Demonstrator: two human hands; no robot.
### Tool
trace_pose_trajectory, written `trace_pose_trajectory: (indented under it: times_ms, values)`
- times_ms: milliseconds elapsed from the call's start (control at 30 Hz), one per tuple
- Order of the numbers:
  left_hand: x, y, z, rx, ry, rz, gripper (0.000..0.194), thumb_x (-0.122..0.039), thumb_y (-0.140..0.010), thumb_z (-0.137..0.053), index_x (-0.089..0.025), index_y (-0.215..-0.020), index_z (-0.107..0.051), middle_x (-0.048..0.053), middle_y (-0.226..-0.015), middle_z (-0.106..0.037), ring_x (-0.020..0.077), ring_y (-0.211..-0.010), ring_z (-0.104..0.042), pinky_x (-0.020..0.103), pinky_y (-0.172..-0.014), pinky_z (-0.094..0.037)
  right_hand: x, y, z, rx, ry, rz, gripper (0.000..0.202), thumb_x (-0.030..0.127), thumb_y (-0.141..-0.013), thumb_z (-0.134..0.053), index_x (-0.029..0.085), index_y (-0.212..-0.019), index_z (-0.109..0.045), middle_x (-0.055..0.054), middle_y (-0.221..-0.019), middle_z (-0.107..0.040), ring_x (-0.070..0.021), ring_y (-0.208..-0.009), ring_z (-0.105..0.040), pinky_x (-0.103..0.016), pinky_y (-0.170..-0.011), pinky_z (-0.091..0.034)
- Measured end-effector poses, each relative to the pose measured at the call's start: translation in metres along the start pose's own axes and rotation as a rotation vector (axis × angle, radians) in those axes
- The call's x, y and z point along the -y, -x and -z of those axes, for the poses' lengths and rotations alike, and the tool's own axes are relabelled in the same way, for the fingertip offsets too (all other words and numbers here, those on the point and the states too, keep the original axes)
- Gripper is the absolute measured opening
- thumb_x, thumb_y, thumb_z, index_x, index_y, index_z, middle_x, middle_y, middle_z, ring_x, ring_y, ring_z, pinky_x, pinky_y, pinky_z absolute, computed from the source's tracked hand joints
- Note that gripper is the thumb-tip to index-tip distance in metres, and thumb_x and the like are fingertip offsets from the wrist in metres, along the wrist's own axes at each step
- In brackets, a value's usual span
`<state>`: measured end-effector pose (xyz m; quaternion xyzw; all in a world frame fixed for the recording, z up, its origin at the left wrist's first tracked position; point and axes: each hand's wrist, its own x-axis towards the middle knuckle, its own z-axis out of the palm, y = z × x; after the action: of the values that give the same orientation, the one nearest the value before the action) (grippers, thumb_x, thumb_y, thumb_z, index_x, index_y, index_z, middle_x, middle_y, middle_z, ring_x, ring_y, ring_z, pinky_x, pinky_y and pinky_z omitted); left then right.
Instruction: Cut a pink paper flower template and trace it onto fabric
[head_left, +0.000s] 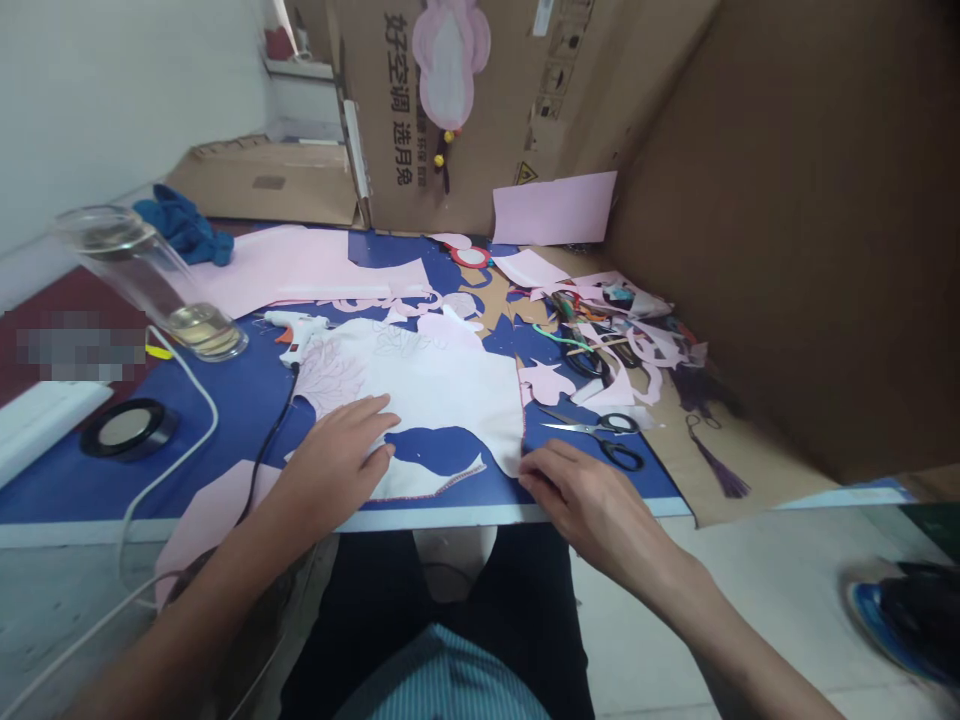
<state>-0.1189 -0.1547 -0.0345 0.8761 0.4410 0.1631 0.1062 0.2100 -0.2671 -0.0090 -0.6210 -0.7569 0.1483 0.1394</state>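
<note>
A white piece of cloth with faint flower line drawings and a reddish stitched edge lies spread on the blue table. Across its left part rests my left hand, fingers stretched out and flat. My right hand has thumb and fingers pinched on the cloth's lower right corner, by the table's front edge. Black-handled scissors lie partly opened just beyond my right hand. Beyond my left hand, a white glue gun sits at the cloth's upper left.
Pink paper scraps and tools form a pile at the right. A glass bottle, black tape roll and white cable occupy the left. Cardboard walls the back and right. A purple tassel lies at right.
</note>
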Motion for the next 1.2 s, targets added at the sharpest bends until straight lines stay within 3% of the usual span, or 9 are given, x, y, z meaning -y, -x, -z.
trace_pose_trajectory:
  times_ms: [100, 200, 400, 667, 800, 933, 1033, 1100, 1200]
  values:
    - [-0.022, -0.007, -0.004, -0.059, 0.048, -0.050, 0.046, -0.039, -0.108, -0.047, -0.020, -0.139, -0.074, 0.014, -0.163, -0.063, 0.0340, -0.151, -0.059, 0.056, -0.128, -0.047, -0.005, -0.001, 0.006, -0.039, 0.008, -0.035, 0.023, 0.031, -0.112, -0.053, 0.030, -0.110, -0.076, -0.006, -0.109, -0.080, -0.0261, -0.091, -0.077, -0.037, -0.072, -0.054]
    - [-0.050, -0.014, -0.013, -0.034, 0.099, -0.145, 0.044, -0.037, -0.111, -0.048, -0.021, -0.147, -0.069, 0.014, -0.168, -0.058, 0.0324, -0.156, -0.055, 0.058, -0.129, -0.045, -0.018, -0.010, 0.015, -0.148, 0.055, -0.075, 0.024, 0.031, -0.110, -0.054, 0.029, -0.111, -0.078, -0.008, -0.111, -0.082, -0.0284, -0.095, -0.078, -0.038, -0.076, -0.055]
    - [-0.085, -0.020, -0.035, 0.062, 0.083, -0.260, 0.036, -0.034, -0.113, -0.055, -0.022, -0.143, -0.070, 0.014, -0.169, -0.057, 0.0331, -0.158, -0.052, 0.061, -0.131, -0.041, -0.045, -0.067, 0.040, -0.225, 0.134, -0.160, 0.024, 0.028, -0.104, -0.061, 0.024, -0.114, -0.081, -0.010, -0.110, -0.083, -0.0288, -0.097, -0.076, -0.036, -0.080, -0.051]
    - [-0.078, -0.014, -0.040, 0.058, 0.150, -0.265, 0.028, -0.027, -0.110, -0.055, -0.024, -0.130, -0.075, 0.013, -0.163, -0.064, 0.0337, -0.154, -0.057, 0.062, -0.127, -0.046, -0.046, -0.164, 0.040, -0.034, 0.163, -0.180, 0.024, 0.020, -0.092, -0.074, 0.026, -0.112, -0.085, -0.008, -0.112, -0.083, -0.0247, -0.096, -0.073, -0.030, -0.072, -0.045]
    - [-0.076, -0.010, -0.037, 0.037, 0.196, -0.243, 0.025, -0.027, -0.108, -0.058, -0.025, -0.123, -0.077, 0.012, -0.158, -0.068, 0.0337, -0.152, -0.059, 0.062, -0.127, -0.047, -0.049, -0.181, 0.031, 0.026, 0.172, -0.165, 0.010, 0.017, -0.084, -0.077, 0.025, -0.088, -0.082, -0.006, -0.095, -0.082, -0.0218, -0.086, -0.070, -0.027, -0.066, -0.042]
    - [-0.077, -0.012, -0.030, -0.012, 0.272, -0.135, 0.023, -0.028, -0.106, -0.061, -0.026, -0.120, -0.078, 0.010, -0.154, -0.071, 0.0321, -0.143, -0.066, 0.056, -0.120, -0.055, -0.050, -0.183, 0.030, 0.037, 0.157, -0.161, 0.014, 0.011, -0.083, -0.073, 0.023, -0.077, -0.077, -0.007, -0.084, -0.079, -0.0212, -0.078, -0.067, -0.028, -0.063, -0.039]
    - [-0.079, -0.033, -0.023, -0.104, 0.402, 0.033, 0.030, -0.031, -0.103, -0.064, -0.026, -0.129, -0.076, 0.009, -0.144, -0.076, 0.0300, -0.134, -0.071, 0.049, -0.116, -0.057, -0.045, -0.182, 0.036, 0.011, 0.125, -0.151, 0.014, 0.011, -0.084, -0.071, 0.023, -0.080, -0.076, -0.007, -0.087, -0.080, -0.0220, -0.078, -0.066, -0.029, -0.064, -0.039]
    - [-0.080, -0.058, -0.019, -0.139, 0.480, 0.157, 0.038, -0.031, -0.099, -0.068, -0.026, -0.135, -0.074, 0.007, -0.130, -0.080, 0.0269, -0.110, -0.077, 0.043, -0.099, -0.062, -0.038, -0.180, 0.041, -0.006, 0.099, -0.135, 0.012, 0.014, -0.086, -0.070, 0.023, -0.082, -0.076, -0.007, -0.087, -0.079, -0.0219, -0.077, -0.066, -0.030, -0.064, -0.040]
    - [-0.081, -0.100, -0.018, -0.133, 0.531, 0.239, 0.057, -0.028, -0.094, -0.073, -0.028, -0.150, -0.067, 0.002, -0.100, -0.079, 0.0229, -0.086, -0.072, 0.038, -0.083, -0.057, -0.021, -0.179, 0.050, -0.014, 0.068, -0.081, 0.009, 0.017, -0.088, -0.071, 0.023, -0.085, -0.077, -0.006, -0.086, -0.079, -0.0211, -0.077, -0.065, -0.030, -0.066, -0.040]
